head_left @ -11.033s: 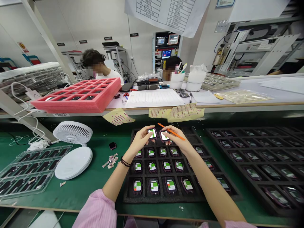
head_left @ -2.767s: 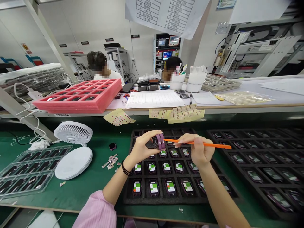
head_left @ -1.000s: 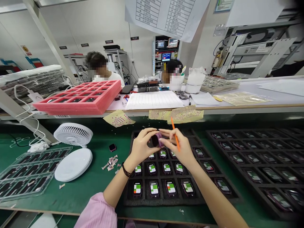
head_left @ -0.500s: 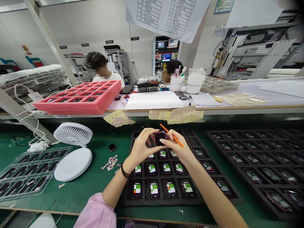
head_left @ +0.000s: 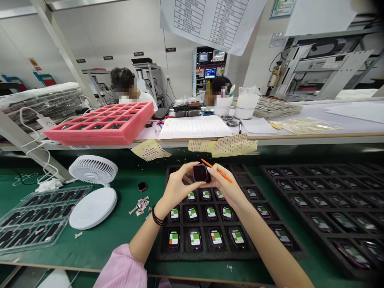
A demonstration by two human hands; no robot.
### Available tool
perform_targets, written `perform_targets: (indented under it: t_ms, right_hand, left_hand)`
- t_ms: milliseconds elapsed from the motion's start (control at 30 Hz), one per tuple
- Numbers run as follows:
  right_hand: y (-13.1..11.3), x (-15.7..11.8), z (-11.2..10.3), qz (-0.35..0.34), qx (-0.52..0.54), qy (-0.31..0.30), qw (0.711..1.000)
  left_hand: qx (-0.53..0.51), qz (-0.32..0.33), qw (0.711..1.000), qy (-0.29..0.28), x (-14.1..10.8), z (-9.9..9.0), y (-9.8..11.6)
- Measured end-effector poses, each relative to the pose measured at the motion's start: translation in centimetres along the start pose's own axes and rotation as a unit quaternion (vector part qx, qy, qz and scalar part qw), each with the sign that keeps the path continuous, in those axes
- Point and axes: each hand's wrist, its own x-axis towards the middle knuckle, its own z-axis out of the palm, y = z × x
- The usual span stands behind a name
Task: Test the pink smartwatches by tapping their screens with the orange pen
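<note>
Between my two hands a dark square smartwatch case (head_left: 200,173) without a strap is held up, its black screen facing me. My left hand (head_left: 179,183) pinches it from the left, thumb below and fingers on top. My right hand (head_left: 223,185) grips its right edge with the fingertips, and a thin orange pointed stick (head_left: 220,173) is tucked in the same hand. Under my hands lies a black foam tray (head_left: 207,254) with several watch cases in its pockets, many with lit green and white screens. Another dark watch case (head_left: 142,186) rests on the green mat to the left.
A white fan (head_left: 93,208), loose small strips (head_left: 139,206) and a clear tray (head_left: 39,244) of dark parts occupy the left side. A second black tray (head_left: 327,240) of watches stands right. On the shelf ahead are a pink foam tray (head_left: 99,136) and papers (head_left: 195,127); two people sit beyond.
My right thumb has shifted off the front of the screen to the watch's right edge, so more of the black screen shows. Both hands keep their hold.
</note>
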Motion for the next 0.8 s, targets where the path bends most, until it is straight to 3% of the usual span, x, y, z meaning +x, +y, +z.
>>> perform_targets:
  t_ms: [133,233,600,800]
  right_hand:
    - [-0.2,0.1,-0.1,-0.011,0.003,0.002,1.000]
    - [-0.2,0.0,-0.3,-0.017,-0.001,-0.002,1.000]
    - [-0.5,-0.2,-0.2,-0.020,0.001,-0.018,1.000]
    - [0.0,0.4,-0.5,0.001,-0.006,0.030,1.000]
  left_hand:
    - [-0.053,-0.055,0.993,0.086,0.4,-0.5,-0.4]
    - [-0.080,-0.075,0.987,0.115,0.7,-1.1,-0.8]
    - [-0.083,-0.081,0.986,0.121,0.9,-1.3,-1.0]
    - [-0.069,-0.078,0.988,0.118,0.9,-1.1,-1.0]
